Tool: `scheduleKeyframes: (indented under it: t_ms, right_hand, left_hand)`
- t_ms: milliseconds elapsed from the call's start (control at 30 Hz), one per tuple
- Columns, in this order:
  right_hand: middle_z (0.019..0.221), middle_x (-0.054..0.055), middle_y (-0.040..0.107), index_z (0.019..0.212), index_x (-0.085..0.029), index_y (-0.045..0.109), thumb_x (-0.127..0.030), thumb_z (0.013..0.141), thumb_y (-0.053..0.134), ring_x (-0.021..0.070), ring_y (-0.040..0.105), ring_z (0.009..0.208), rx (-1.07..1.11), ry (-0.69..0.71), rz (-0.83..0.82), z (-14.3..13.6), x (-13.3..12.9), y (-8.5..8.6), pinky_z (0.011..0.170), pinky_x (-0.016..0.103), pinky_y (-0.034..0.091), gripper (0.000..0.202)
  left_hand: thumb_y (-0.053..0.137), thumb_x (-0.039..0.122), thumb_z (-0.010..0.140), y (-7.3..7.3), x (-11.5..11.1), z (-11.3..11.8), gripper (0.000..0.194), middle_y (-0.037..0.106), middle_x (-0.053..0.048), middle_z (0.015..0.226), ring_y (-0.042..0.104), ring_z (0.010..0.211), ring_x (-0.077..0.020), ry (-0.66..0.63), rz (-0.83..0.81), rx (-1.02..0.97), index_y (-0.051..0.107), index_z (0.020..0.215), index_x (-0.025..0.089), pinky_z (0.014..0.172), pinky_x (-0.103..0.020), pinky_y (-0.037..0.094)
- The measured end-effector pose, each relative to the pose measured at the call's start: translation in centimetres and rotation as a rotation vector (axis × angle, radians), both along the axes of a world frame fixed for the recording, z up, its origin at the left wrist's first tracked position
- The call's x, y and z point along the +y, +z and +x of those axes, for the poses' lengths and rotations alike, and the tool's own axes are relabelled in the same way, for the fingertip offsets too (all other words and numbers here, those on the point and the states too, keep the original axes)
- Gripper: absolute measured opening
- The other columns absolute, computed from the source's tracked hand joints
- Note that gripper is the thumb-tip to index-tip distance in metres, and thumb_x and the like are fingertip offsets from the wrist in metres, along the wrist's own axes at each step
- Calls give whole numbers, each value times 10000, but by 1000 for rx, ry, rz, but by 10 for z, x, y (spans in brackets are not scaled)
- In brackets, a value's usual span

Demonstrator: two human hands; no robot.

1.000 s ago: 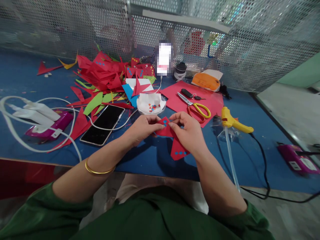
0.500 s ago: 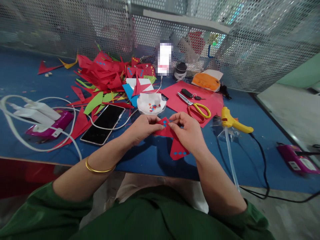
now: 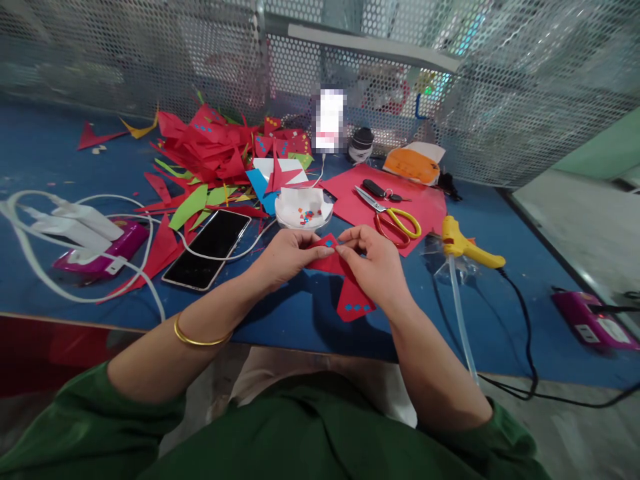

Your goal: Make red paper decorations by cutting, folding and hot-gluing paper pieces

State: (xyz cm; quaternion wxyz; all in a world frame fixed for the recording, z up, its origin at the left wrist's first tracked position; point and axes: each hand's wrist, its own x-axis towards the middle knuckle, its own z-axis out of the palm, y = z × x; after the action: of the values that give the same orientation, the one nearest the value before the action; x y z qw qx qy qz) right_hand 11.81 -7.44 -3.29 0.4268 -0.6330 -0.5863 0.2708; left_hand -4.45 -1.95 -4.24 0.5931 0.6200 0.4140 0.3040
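No lettering can be read; the dark marks on the orange item are too small.

With the paper piece between the left hand and right hand serving as clock centre, a bowl is sitting just beyond at 11 o'clock, small bits lying inside. Behind the bowl, near 12, a screen is standing before the mesh panel. Between 1 and 2, a sheet is bearing scissors, with a key fob lying behind them. At 3, a glue gun is resting on the table. At 9, a phone is lying under a cable; farther out, chargers are sitting on a socket block. Towards 10, scraps are lying heaped.
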Motion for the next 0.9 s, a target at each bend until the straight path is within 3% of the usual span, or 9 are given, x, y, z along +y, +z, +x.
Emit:
scheduleKeyframes:
  t_ms: [200, 433, 667, 800, 900]
  right_hand:
    - [715, -6, 676, 889, -216, 598, -209, 796, 592, 151, 609, 651, 4, 9, -11, 0, 0, 1, 654, 313, 449, 93]
    - [723, -8, 673, 897, -214, 596, -224, 801, 591, 153, 610, 670, 16, 48, -26, -2, 0, -1, 661, 312, 449, 96]
    - [707, -15, 663, 887, -211, 603, -193, 797, 590, 138, 595, 645, -8, 13, -15, 0, 0, 1, 646, 300, 431, 93]
    - [701, -23, 655, 902, -211, 593, -211, 802, 589, 142, 592, 646, -1, 61, -23, 1, 0, -2, 645, 302, 431, 101]
    - [700, -26, 654, 903, -212, 591, -217, 801, 592, 139, 587, 640, -1, 57, -24, 1, 0, -3, 644, 301, 428, 102]
  left_hand:
    - [735, 466, 729, 5, -1, 0, 326, 482, 48, 552, 377, 523, -77, 4, 28, 8, 639, 661, 163, 510, -225, 278]
    - [751, 413, 719, 3, -1, 1, 283, 471, 54, 545, 359, 516, -74, 7, 86, -17, 641, 673, 156, 509, -224, 289]
    - [631, 504, 808, 3, -2, 2, 369, 548, 18, 590, 468, 562, -101, -1, -30, -71, 628, 672, 160, 556, -234, 372]
    - [729, 428, 733, 2, -1, 2, 300, 478, 49, 556, 374, 522, -78, -2, 81, -8, 638, 686, 146, 511, -223, 297]
    - [698, 412, 761, 2, -1, 2, 289, 470, 49, 563, 362, 526, -77, -3, 98, -13, 622, 678, 146, 516, -224, 293]
